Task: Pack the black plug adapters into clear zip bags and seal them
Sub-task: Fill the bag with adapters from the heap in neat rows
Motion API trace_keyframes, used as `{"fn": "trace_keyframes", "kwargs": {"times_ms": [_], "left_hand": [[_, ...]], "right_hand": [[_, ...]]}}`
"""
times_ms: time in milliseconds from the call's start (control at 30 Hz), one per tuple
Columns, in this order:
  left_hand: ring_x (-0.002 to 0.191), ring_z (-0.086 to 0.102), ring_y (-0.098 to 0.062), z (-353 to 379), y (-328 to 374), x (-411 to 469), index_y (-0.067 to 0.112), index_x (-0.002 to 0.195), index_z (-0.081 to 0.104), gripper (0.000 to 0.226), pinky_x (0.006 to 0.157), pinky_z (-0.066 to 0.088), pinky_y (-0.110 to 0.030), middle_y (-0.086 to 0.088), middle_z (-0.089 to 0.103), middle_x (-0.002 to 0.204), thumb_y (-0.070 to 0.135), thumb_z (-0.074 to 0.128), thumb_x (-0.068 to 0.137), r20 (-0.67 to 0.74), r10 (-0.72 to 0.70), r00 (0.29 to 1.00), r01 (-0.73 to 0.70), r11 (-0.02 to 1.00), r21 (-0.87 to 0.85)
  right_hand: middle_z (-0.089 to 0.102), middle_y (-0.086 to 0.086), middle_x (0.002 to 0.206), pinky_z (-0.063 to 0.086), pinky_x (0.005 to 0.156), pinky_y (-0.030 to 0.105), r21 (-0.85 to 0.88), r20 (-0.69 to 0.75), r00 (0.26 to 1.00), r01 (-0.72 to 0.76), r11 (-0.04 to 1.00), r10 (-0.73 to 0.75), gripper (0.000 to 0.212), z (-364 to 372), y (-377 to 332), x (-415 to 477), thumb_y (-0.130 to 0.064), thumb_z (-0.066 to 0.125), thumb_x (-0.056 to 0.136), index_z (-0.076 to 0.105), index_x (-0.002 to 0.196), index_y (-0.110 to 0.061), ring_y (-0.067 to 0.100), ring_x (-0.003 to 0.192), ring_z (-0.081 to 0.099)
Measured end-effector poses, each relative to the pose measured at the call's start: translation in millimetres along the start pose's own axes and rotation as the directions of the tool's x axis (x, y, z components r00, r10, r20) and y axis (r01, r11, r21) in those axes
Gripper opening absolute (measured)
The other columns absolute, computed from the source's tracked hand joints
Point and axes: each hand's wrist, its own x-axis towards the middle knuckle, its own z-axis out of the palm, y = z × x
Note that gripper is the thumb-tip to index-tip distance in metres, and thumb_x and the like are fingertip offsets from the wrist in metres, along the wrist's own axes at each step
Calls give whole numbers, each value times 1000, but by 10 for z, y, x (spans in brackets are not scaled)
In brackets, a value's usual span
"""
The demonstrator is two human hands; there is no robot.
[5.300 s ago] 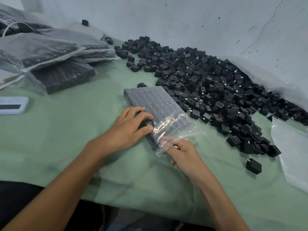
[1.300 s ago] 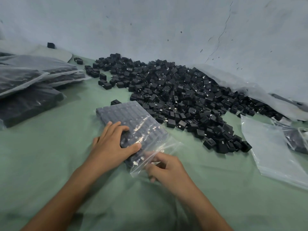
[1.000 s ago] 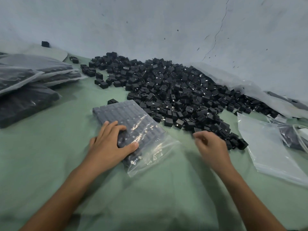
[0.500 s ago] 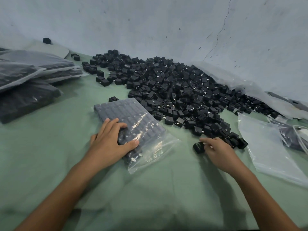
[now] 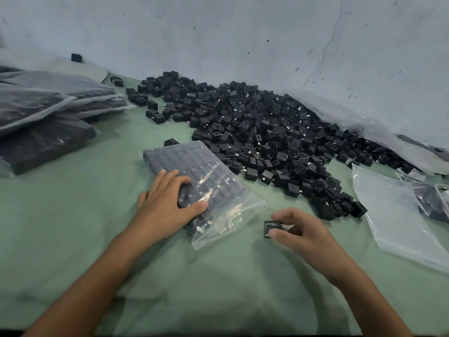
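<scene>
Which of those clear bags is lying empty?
The flat bag at the right, beyond the right hand. The bag under the left hand is packed with adapters.

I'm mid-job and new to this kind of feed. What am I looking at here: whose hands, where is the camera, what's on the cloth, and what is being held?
There is no machine here. A person works with bare hands, and the single picture comes from a wide-angle camera worn on their head, looking forward and down.

The left hand lies with its fingers spread on a clear zip bag packed with rows of black plug adapters. The bag's mouth, nearest the person, looks unsealed. The right hand pinches one loose adapter just right of that mouth.

All of this rests on a green cloth. Behind lies a big heap of loose adapters against the wall. At far left are filled bags stacked up; at right lies an empty clear bag.
</scene>
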Motion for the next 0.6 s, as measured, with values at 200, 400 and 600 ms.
{"fn": "trace_keyframes", "kwargs": {"times_ms": [200, 400, 600], "left_hand": [[150, -5, -5, 10, -12, 5, 45, 136, 35, 81, 114, 17, -48, 18, 13, 161, 90, 42, 69, -2, 2, 1000, -2, 1000, 9], [150, -7, -5, 22, -25, 20, 45, 137, 34, 77, 114, 17, -49, 18, 12, 162, 87, 46, 74, -6, 7, 1000, -7, 1000, 17], [150, -8, -5, 28, -28, 14, 45, 137, 34, 76, 115, 16, -48, 18, 11, 162, 86, 47, 74, -3, 5, 1000, -5, 1000, 16]], "right_hand": [[74, 3, 90, 52, 64, 27, 251, 72, 997, -44, 967, 27, 21, 627, -89, 51, -8, 76, 85, 73, 101, -22, 17, 64, 62], [72, 15, 95, 59, 73, 30, 507, 62, 990, -140, 851, 126, 10, 953, -181, 146, -3, 62, 94, 71, 98, -4, 21, 75, 69], [73, 8, 91, 59, 72, 29, 517, -64, 991, -71, 853, 121, 18, 1050, -196, 218, -2, 61, 95, 70, 109, -9, 20, 75, 68]]}}
